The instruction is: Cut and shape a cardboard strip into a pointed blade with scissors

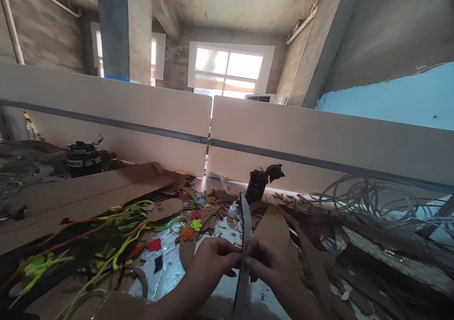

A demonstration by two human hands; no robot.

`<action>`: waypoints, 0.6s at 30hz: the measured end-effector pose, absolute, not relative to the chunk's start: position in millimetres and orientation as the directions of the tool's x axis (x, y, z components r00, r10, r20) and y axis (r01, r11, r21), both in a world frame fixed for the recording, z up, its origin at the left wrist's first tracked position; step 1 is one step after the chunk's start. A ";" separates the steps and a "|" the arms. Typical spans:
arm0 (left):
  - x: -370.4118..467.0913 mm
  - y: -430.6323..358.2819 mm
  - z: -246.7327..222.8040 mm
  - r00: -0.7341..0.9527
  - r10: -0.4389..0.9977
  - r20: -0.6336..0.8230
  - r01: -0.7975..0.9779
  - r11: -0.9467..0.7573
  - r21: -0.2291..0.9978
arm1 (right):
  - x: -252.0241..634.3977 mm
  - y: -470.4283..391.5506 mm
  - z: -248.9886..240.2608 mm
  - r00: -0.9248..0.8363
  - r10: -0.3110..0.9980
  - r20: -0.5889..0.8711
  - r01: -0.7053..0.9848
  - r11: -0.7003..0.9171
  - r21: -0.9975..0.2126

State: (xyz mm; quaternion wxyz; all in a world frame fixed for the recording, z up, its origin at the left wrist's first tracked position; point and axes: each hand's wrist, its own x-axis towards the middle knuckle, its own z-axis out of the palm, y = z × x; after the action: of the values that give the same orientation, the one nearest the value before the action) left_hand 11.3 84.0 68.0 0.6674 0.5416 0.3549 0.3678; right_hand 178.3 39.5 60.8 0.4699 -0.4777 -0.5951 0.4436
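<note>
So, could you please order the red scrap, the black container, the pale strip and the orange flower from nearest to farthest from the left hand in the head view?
From the left hand:
1. Pale strip, pinched at its fingertips.
2. Orange flower, just to the left.
3. Red scrap, farther left.
4. Black container, far left, near the partition.

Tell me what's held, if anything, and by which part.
A long, thin, curved strip, pinched by the left hand and right hand, partway along its visible length.
</note>
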 end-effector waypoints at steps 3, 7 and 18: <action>12.1 84.1 67.0 0.473 0.878 -0.071 -0.096 0.131 0.987 | 177.4 39.4 60.1 -0.095 0.986 0.139 0.161 0.153 -0.975; 12.2 84.6 65.6 0.471 0.880 -0.063 -0.084 0.116 0.990 | 174.8 38.3 63.1 -0.071 0.987 0.146 0.161 0.156 -0.975; 11.9 84.2 61.4 0.450 0.891 -0.050 -0.052 0.083 0.995 | 177.0 40.7 58.8 -0.064 0.989 0.133 0.175 0.142 -0.974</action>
State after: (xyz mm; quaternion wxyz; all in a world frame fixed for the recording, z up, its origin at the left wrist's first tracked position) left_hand 11.9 84.2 61.4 0.6357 0.5665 0.3704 0.3711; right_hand 177.0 40.7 58.8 0.4734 -0.4940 -0.5891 0.4299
